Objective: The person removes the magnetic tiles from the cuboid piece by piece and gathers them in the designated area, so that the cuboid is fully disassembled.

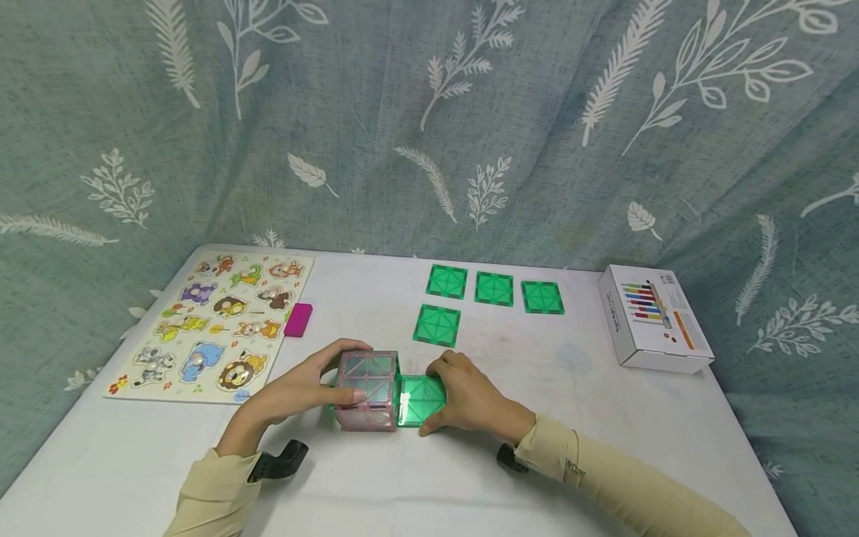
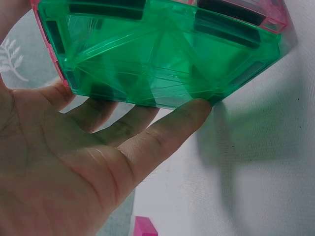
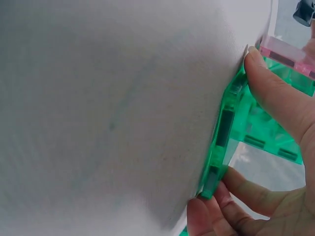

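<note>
- The left hand (image 1: 305, 384) holds a translucent cube (image 1: 365, 380), its thumb bent over the near side and its fingers spread round the far and left sides.
- The cube, with pink panels on the top and near face and green ones at the sides, stands left of the middle of the worktop (image 1: 523, 350), well forward of the back edge.
- The right hand (image 1: 473, 399) is partly closed, pinching a square green tile (image 1: 421, 401) by its near and far edges, thumb on the near one.
- That tile lies low at the foot of the cube's right side; whether the two touch is hard to make out.
- Four loose tiles (image 1: 437, 325), also green, lie flat beyond the hands: three in a row near the worktop's back edge, one in front of the leftmost.
- Towards the back left corner lies an animal puzzle board (image 1: 221, 332), with a magenta block (image 1: 298, 320) just beside its right edge.
- A white box (image 1: 654, 317) with a printed picture sits by the back right corner.
- A leaf-patterned curtain (image 1: 376, 112) hangs behind the back edge.
</note>
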`<state>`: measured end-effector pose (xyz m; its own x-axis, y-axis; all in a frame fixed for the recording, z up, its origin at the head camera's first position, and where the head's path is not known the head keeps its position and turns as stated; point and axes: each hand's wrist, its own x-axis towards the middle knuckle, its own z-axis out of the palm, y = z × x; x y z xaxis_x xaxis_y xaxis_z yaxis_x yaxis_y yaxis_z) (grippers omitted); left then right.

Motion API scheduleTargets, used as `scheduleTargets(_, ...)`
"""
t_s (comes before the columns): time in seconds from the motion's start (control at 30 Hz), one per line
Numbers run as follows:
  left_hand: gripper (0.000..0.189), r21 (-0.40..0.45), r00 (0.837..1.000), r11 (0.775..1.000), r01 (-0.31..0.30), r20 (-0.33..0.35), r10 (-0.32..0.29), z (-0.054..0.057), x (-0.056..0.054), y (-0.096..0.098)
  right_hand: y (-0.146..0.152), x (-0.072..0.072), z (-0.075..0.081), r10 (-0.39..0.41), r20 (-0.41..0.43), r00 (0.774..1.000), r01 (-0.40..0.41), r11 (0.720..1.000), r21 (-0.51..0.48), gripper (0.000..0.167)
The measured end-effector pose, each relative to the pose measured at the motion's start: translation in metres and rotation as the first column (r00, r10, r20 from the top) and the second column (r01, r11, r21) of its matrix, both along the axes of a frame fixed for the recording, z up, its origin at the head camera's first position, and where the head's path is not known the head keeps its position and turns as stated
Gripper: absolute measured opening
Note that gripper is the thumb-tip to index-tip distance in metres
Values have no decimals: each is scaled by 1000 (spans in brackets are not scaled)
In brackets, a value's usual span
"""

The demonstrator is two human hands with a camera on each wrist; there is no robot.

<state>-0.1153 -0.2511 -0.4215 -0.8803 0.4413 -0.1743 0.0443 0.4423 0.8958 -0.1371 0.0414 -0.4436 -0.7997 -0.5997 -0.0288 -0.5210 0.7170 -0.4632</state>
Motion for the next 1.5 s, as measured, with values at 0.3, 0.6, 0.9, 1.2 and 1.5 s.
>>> scheduleTargets(0.3,62,8,1000,1000,1,0,-1,-3,0,0,0,1,-1,0,19,1000,1,1000,-26,82)
scheduleTargets(0.6,63,2,1000,1000,4,8,-4,-3,0,0,0,1,-1,-4,105,994,10,998,-58,81)
scheduleTargets(0.9,62,5,1000,1000,4,11,-4,-4,-1,-1,2,-9,-1,-33,290,956,79,986,-149,66)
scheduleTargets(1.2,62,11,1000,1000,3,15,-3,-4,-1,-1,2,-13,-6,10,446,895,125,954,-272,55)
scheduleTargets(1.5,62,19,1000,1000,7,22,-8,-3,-2,-1,7,-16,-4,73,509,858,132,926,-354,43)
